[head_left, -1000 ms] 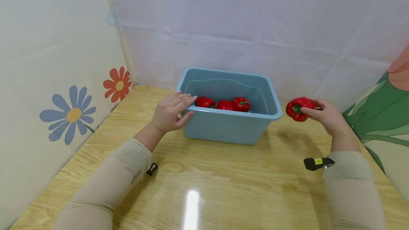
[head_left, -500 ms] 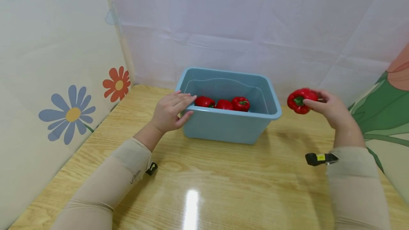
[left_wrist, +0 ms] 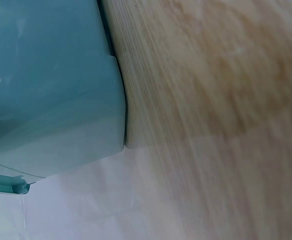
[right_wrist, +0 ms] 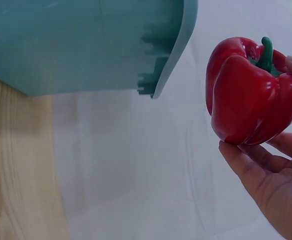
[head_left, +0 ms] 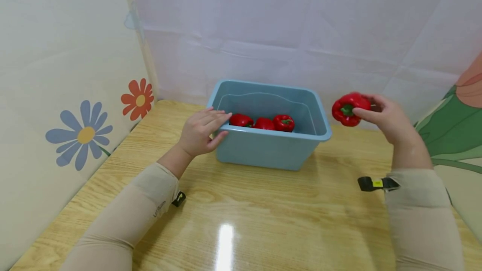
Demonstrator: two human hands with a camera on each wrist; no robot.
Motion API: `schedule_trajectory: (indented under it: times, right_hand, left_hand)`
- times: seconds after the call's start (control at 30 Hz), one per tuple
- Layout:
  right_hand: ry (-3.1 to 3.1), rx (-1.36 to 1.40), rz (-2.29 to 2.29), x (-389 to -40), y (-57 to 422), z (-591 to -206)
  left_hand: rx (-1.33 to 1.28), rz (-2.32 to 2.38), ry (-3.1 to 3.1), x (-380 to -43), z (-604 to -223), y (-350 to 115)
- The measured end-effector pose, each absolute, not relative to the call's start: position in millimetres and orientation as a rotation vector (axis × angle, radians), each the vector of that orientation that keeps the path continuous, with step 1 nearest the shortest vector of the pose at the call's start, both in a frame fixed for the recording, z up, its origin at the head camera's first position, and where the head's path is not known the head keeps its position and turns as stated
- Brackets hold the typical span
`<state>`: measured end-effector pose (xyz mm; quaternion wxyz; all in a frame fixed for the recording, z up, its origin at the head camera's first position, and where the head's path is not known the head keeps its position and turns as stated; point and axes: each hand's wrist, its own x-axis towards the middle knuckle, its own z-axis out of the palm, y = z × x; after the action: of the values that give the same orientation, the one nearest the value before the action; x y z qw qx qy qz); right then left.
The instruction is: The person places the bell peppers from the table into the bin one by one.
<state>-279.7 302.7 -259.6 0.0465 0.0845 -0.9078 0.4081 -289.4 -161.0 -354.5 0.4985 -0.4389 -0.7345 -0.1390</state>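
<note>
Held up in the air to the right of a blue plastic bin (head_left: 263,149) is a red bell pepper (head_left: 351,109) with a green stem. My right hand (head_left: 391,118) grips it between thumb and fingers, as the right wrist view shows with the pepper (right_wrist: 253,95) beside the bin's rim (right_wrist: 178,45). Across the bin's front left rim rests my left hand (head_left: 201,133), its fingers nearly straight. Inside the bin lie three red bell peppers (head_left: 283,123) along the front wall, their lower parts hidden by it. The left wrist view shows only the bin's side (left_wrist: 51,85) and the table.
The bin stands on a wood-grain table (head_left: 271,212) near its back edge. Behind it hangs a pale wall covering (head_left: 271,28). Walls with printed flowers (head_left: 86,135) flank the table on both sides.
My right hand has lifted the bell pepper higher, and in the last half second has brought it slightly left towards the bin. The left hand and the bin have stayed in place.
</note>
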Motion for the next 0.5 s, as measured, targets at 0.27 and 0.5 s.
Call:
schedule_trajectory:
  times: [0.27,0.5]
  right_hand:
    - [-2.827,0.351,1.087,-274,282,-249]
    - [-2.823,0.473,1.077,-274,267,-249]
  left_hand:
    - [-1.053,-0.334,-1.775,-289,-355,-161]
    - [-1.049,-0.335,-1.775,-289,-355,-161]
